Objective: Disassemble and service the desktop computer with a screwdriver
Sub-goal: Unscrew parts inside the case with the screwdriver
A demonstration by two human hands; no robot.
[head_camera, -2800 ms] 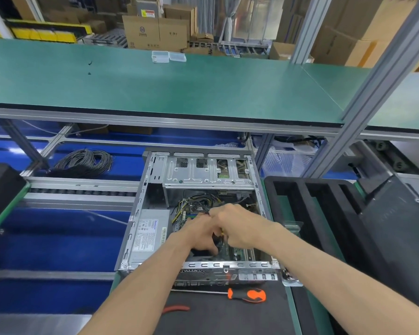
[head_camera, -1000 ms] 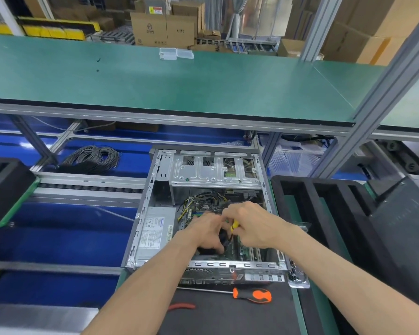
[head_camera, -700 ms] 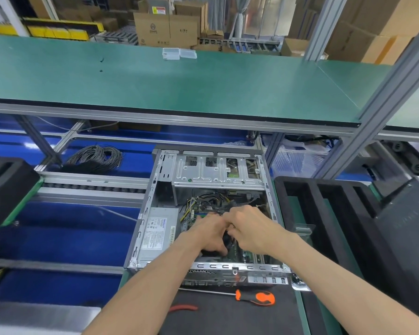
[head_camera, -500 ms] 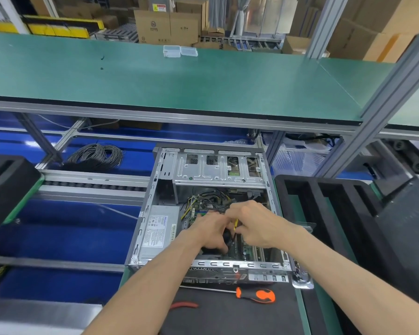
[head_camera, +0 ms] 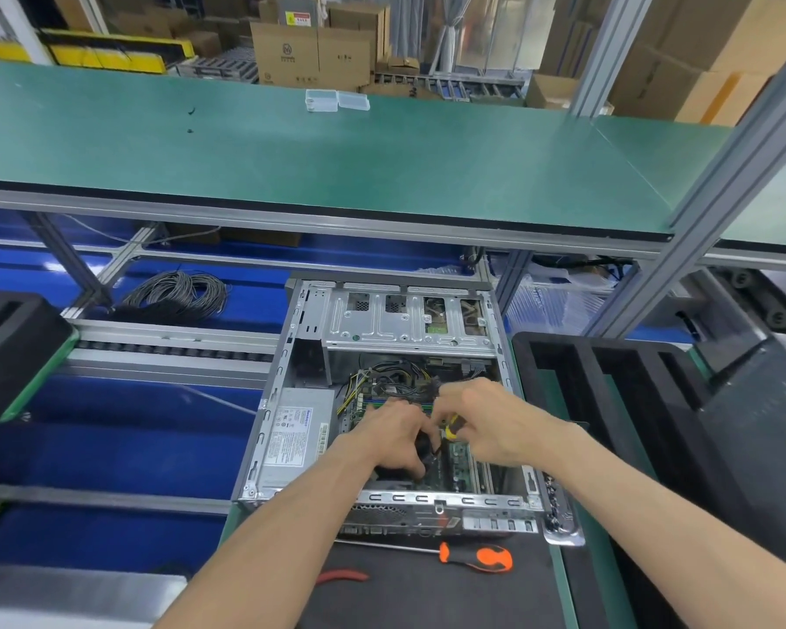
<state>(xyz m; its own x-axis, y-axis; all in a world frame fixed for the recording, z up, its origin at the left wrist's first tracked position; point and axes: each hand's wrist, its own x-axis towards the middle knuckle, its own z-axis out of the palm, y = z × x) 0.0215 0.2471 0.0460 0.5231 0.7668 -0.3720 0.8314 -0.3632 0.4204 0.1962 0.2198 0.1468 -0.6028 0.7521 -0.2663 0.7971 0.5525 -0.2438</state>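
A long green tabletop (head_camera: 336,165) spans the upper half of the view, with two small clear plastic boxes (head_camera: 336,100) at its far edge. Below it, on the lower level, the open desktop computer (head_camera: 382,401) lies on its side, its silver drive cage (head_camera: 409,320) at the far end and the grey power supply (head_camera: 293,435) along its left wall. Black foam trays (head_camera: 631,401) sit just beside the case on the right, and a coil of grey cable (head_camera: 175,295) lies well apart to the left. Both hands work inside the case over the motherboard. The left hand (head_camera: 393,440) curls over a dark part; what it grasps I cannot tell. The right hand (head_camera: 491,424) pinches a small yellow-handled screwdriver (head_camera: 450,431), tip pointing down. An orange-handled screwdriver (head_camera: 475,557) lies on the black mat (head_camera: 427,592) in front of the case, near red-handled pliers (head_camera: 341,576).
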